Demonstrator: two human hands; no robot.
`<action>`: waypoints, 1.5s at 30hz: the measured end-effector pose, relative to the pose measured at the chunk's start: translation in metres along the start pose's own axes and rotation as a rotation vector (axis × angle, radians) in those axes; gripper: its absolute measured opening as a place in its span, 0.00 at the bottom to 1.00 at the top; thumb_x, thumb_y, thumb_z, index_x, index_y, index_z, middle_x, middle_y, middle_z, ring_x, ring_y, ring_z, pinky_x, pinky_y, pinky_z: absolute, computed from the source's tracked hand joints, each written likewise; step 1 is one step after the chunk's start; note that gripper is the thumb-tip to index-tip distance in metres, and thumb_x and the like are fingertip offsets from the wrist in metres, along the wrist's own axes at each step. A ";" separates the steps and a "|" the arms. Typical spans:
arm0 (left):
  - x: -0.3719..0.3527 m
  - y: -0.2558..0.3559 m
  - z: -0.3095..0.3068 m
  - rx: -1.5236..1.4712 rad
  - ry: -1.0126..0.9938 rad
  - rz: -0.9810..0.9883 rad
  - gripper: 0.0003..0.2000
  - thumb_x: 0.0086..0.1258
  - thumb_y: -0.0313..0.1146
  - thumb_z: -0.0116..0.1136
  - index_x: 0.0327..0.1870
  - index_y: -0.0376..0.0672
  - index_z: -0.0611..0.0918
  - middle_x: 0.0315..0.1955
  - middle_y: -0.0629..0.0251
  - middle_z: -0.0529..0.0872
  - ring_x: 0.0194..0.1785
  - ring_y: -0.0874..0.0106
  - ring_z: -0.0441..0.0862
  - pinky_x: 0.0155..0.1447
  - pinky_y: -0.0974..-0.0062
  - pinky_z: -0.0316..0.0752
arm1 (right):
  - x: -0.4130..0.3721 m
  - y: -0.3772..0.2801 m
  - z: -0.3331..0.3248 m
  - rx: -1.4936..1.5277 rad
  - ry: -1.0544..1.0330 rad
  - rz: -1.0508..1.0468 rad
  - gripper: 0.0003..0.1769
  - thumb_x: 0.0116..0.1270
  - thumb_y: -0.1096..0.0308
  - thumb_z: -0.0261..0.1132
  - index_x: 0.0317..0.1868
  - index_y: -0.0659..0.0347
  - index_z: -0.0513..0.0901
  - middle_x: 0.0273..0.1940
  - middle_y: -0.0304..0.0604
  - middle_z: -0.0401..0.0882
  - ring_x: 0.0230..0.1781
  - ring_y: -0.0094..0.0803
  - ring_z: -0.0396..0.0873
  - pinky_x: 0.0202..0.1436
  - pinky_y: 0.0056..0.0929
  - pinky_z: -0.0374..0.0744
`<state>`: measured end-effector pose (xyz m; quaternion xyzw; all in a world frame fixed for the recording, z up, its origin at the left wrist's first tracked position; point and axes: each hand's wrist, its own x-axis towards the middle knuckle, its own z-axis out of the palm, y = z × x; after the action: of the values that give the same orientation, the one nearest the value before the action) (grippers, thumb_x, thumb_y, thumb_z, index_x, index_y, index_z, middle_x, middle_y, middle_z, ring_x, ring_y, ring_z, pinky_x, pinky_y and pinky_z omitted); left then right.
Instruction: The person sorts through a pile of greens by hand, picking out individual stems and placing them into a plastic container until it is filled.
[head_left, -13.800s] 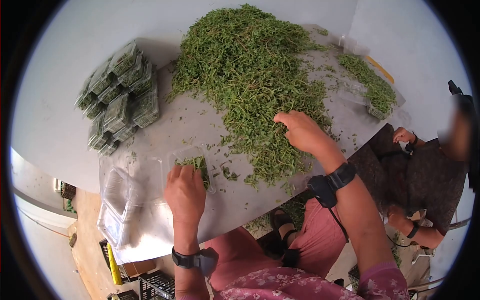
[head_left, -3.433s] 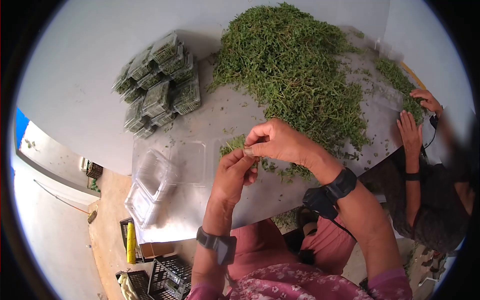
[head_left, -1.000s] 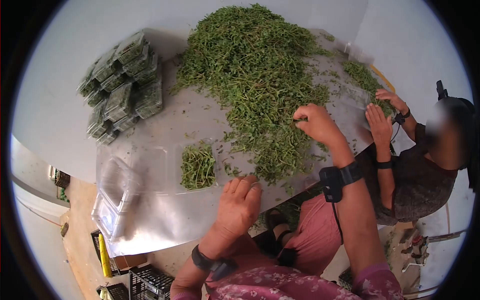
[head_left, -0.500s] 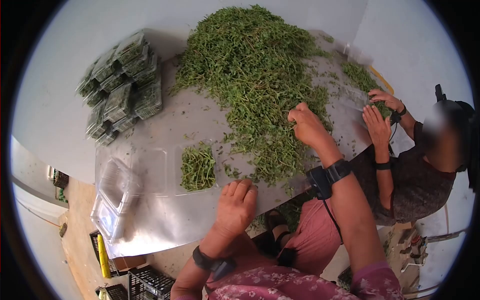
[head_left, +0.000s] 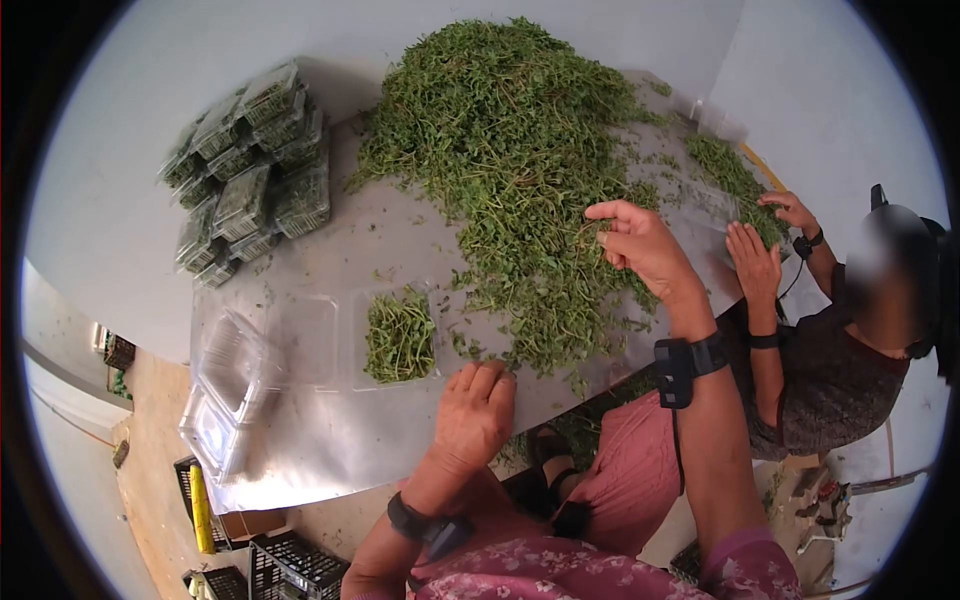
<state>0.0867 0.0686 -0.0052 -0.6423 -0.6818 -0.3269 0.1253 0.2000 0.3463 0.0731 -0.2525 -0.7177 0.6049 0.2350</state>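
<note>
Parting thumb and forefinger slightly, the right hand (head_left: 655,255) hovers by the herb pile (head_left: 510,130); the left hand (head_left: 472,410) curls, contents hidden, near the herb-filled open clamshell (head_left: 358,335), handily close on the table (head_left: 320,430).

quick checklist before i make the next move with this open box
1. Box open on the table: ok, lid folded out to the left.
2. Greens in its base: ok; whether there are enough, cannot tell.
3. Left hand out of the box: ok, at the table's near edge.
4. Right hand free of stems: cannot tell; it is over the pile, thumb and forefinger apart.
5. Table around the box free of scraps: not ok, bits lie to its right.
6. Co-worker's hands away from the box: ok, over at the right.
</note>
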 end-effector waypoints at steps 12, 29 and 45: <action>0.000 0.001 0.000 -0.016 -0.002 0.007 0.09 0.56 0.21 0.61 0.38 0.36 0.80 0.39 0.58 0.81 0.40 0.59 0.78 0.45 0.64 0.76 | 0.004 0.004 0.000 0.176 -0.023 0.124 0.09 0.72 0.68 0.63 0.46 0.65 0.80 0.28 0.30 0.75 0.23 0.15 0.71 0.25 0.18 0.71; 0.061 -0.024 -0.055 -1.308 0.197 -0.733 0.36 0.74 0.56 0.52 0.74 0.41 0.59 0.67 0.54 0.67 0.65 0.65 0.70 0.61 0.67 0.70 | 0.000 -0.031 0.089 0.758 -0.530 0.220 0.09 0.72 0.67 0.63 0.47 0.64 0.79 0.33 0.34 0.79 0.23 0.19 0.75 0.26 0.19 0.74; 0.053 -0.036 -0.062 -1.410 0.073 -0.919 0.05 0.75 0.31 0.53 0.38 0.42 0.80 0.29 0.69 0.83 0.29 0.77 0.77 0.34 0.80 0.69 | 0.016 -0.025 0.122 0.761 -0.444 0.191 0.08 0.71 0.69 0.63 0.47 0.62 0.79 0.33 0.33 0.79 0.25 0.20 0.76 0.29 0.22 0.75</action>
<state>0.0295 0.0743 0.0631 -0.2178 -0.5072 -0.7151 -0.4289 0.1072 0.2621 0.0790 -0.0773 -0.4509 0.8842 0.0947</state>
